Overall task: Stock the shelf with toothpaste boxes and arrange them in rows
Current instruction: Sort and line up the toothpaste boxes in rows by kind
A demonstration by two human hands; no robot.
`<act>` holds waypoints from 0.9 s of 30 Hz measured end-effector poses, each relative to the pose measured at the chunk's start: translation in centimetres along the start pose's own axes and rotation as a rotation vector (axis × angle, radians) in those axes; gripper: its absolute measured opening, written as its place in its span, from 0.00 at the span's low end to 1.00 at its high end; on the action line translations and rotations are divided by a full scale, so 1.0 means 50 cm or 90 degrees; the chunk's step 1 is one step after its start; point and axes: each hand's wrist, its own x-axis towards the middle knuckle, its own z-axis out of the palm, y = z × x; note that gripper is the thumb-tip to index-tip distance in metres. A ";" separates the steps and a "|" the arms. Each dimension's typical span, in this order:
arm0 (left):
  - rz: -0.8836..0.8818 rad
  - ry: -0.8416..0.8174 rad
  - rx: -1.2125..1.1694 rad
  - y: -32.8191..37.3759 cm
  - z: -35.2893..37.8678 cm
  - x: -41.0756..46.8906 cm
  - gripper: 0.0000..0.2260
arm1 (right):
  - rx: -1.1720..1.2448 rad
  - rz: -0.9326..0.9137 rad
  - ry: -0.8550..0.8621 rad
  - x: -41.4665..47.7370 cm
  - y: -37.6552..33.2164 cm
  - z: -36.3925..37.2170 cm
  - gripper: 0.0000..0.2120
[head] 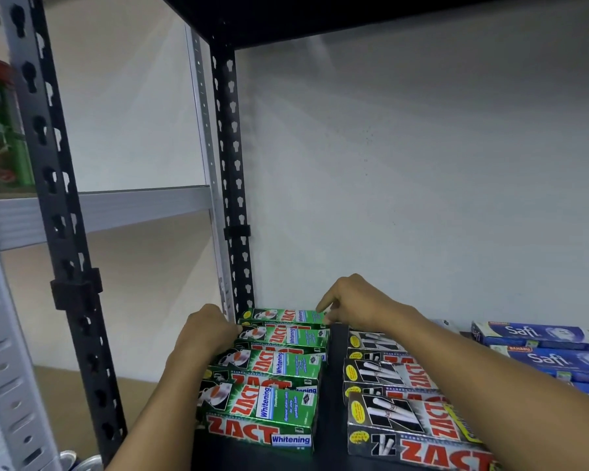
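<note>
Toothpaste boxes, black upright beside, blue boxes right

Open height above the rows, under the upper board. A narrow bare shelf strip parts green boxes from black boxes. The black upright blocks the left.

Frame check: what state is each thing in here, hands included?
green Zact boxes, lying flat in a front-to-back row
black Zact boxes, lying flat in a second row alongside
blue Safi boxes, lying flat, far right
left hand, curled fingers against the green row's left ends
right hand, fingertips on rearmost green box
</note>
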 end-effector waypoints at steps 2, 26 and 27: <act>-0.017 -0.011 0.013 -0.008 -0.007 -0.025 0.16 | 0.024 -0.029 -0.017 -0.023 -0.017 -0.005 0.11; 0.015 0.007 -0.043 -0.038 -0.038 -0.223 0.15 | -0.006 -0.047 -0.096 -0.210 -0.046 -0.049 0.15; 0.018 0.008 -0.043 -0.043 -0.036 -0.229 0.14 | -0.009 -0.036 -0.093 -0.228 -0.042 -0.054 0.15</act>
